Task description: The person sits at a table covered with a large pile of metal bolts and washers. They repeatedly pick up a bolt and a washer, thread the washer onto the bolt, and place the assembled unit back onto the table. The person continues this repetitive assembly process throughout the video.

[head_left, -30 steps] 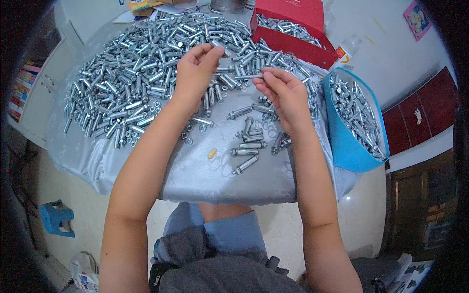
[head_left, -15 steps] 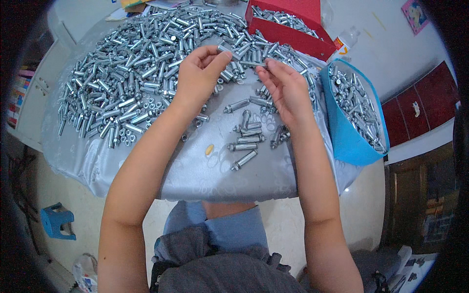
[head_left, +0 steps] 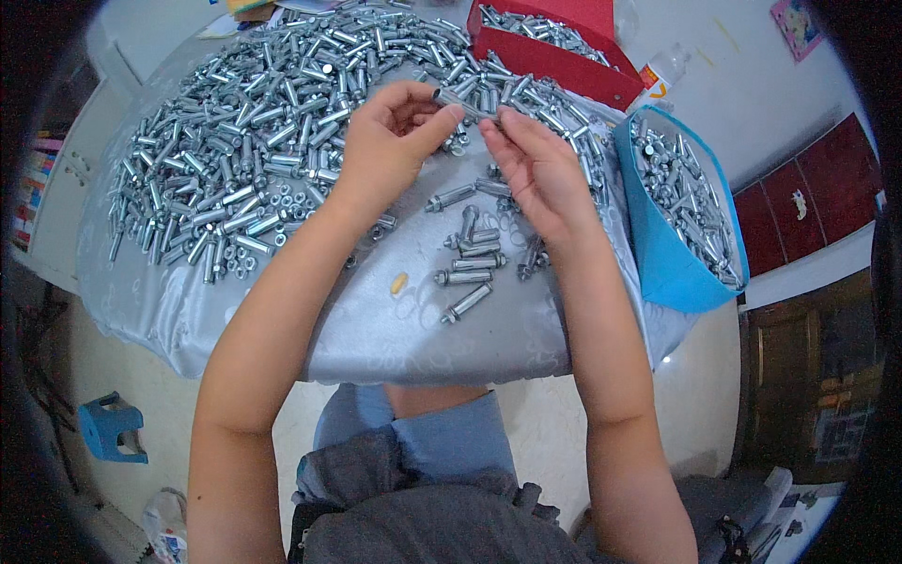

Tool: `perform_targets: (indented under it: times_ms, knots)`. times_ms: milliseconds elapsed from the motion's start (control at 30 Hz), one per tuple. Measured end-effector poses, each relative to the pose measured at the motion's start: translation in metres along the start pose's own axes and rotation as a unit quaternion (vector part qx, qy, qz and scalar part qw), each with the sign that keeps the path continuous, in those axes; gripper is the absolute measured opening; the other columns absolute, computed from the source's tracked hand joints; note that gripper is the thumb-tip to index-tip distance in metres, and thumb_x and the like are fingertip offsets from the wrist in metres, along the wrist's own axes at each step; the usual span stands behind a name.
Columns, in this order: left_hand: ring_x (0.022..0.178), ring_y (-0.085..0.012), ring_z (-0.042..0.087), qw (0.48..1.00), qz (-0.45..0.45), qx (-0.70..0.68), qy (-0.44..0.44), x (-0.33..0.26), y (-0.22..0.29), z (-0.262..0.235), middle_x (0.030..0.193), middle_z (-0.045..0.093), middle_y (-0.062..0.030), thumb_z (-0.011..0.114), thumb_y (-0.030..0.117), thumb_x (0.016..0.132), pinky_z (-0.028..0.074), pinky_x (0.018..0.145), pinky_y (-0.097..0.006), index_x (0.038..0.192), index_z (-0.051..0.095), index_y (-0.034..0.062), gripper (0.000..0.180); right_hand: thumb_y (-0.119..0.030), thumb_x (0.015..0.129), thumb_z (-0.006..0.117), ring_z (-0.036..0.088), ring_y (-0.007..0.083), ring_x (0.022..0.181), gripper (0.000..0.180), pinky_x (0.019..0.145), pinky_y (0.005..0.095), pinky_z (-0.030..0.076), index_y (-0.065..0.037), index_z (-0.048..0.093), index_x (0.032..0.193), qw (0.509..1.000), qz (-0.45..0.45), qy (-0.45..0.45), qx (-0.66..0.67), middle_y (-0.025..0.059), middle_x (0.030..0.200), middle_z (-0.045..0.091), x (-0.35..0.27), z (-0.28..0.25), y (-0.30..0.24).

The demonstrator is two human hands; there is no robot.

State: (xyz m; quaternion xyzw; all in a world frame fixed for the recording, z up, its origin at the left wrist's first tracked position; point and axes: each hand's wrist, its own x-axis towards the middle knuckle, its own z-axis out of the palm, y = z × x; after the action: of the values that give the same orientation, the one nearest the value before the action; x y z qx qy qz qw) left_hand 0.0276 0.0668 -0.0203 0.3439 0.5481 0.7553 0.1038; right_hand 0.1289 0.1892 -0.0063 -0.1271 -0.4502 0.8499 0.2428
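My left hand (head_left: 399, 132) is closed, with the thumb and fingers pinching a silvery metal sleeve (head_left: 451, 99) that tilts down to the right. At the sleeve's right end, my right hand (head_left: 545, 174) is closed in a pinch on a slim metal bolt, mostly hidden by its fingertips. The two parts meet in line between my hands; how far one sits in the other I cannot make out. Several expansion bolts (head_left: 467, 276) with sleeves and nuts lie on the cloth below my right hand. Beyond my hands spreads a large heap of expansion bolts (head_left: 272, 122).
Loose nuts (head_left: 246, 263) lie at the heap's near edge. A red box (head_left: 564, 70) and a blue fabric bin (head_left: 681, 254), both holding metal bolts, stand far right and right. A small yellow piece (head_left: 398, 283) rests on the silvery tablecloth (head_left: 376, 343). A blue stool (head_left: 113, 428) stands on the floor.
My hands have drawn closer together: the left shifted right with the sleeve, and the right moved slightly left with the bolt. The gap between the two parts has closed.
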Motion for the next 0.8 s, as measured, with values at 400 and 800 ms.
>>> perform_targets:
  times_ms: [400, 800]
  knots:
    - [0.073, -0.0133, 0.053, 0.93, 0.183, 0.301, -0.104, -0.009, 0.007, -0.001, 0.084, 0.058, -0.0049, 0.064, 0.01, 0.073, 0.043, 0.065, -0.025, 0.095, 0.058, 0.0033, 0.023, -0.037, 0.088, 0.045, 0.061, 0.017, 0.069, 0.039, 0.06, 0.0263, 0.052, 0.001, 0.051, 0.096, 0.982, 0.037, -0.082, -0.167, 0.0106, 0.085, 0.059, -0.017, 0.018, 0.004]
    - [0.084, -0.0299, 0.053, 0.934, 0.236, 0.239, -0.123, -0.009, 0.008, 0.0, 0.087, 0.058, -0.0156, 0.044, 0.016, 0.085, 0.04, 0.074, -0.036, 0.095, 0.056, -0.0002, 0.022, -0.036, 0.088, 0.046, 0.044, 0.0051, 0.051, 0.036, 0.046, 0.0177, 0.033, -0.003, 0.057, 0.098, 0.958, 0.016, -0.054, -0.282, -0.0022, 0.064, 0.048, -0.019, 0.016, -0.007]
